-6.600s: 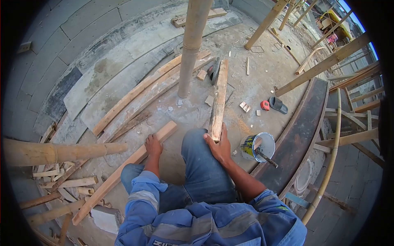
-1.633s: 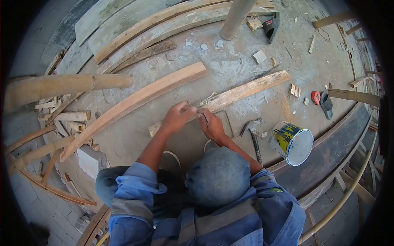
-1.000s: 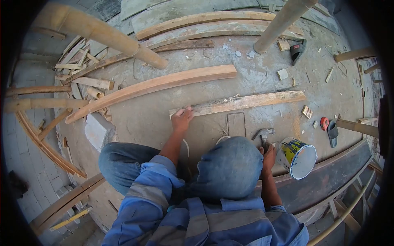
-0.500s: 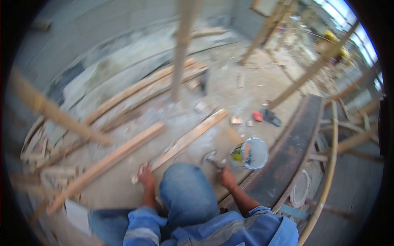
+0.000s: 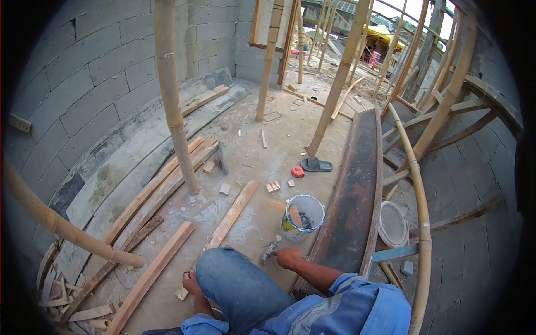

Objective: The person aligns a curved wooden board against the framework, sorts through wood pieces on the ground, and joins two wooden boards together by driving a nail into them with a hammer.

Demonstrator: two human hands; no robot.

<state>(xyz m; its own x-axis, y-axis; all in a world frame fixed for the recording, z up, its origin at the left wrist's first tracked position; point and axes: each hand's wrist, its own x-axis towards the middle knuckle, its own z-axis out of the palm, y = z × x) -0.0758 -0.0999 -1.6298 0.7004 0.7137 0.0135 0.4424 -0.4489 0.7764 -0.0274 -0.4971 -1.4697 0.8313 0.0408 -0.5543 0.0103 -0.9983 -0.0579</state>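
My right hand [image 5: 289,258] is closed around the handle of a claw hammer [image 5: 268,253], its metal head pointing left just above the floor. My left hand [image 5: 191,282], partly hidden by my knee, has its fingers curled over the near end of a wooden plank [image 5: 233,214]. Whether a small item sits between those fingers cannot be seen. That plank lies on the floor and runs away from me, past my bent knee. Beyond the hammer stands a bucket [image 5: 304,218] with nails and a wood piece inside.
A thicker timber [image 5: 153,273] lies to the left. Ahead are a red tape measure [image 5: 298,171], a black sandal [image 5: 316,164] and wood offcuts [image 5: 273,186]. A long dark trough-like board [image 5: 352,190] runs along the right. Bamboo posts [image 5: 177,123] stand around, before a block wall [image 5: 95,72].
My view has tilted up and steadied, showing more of the far side. My right hand still holds the hammer, and my left hand stays at the plank's near end.
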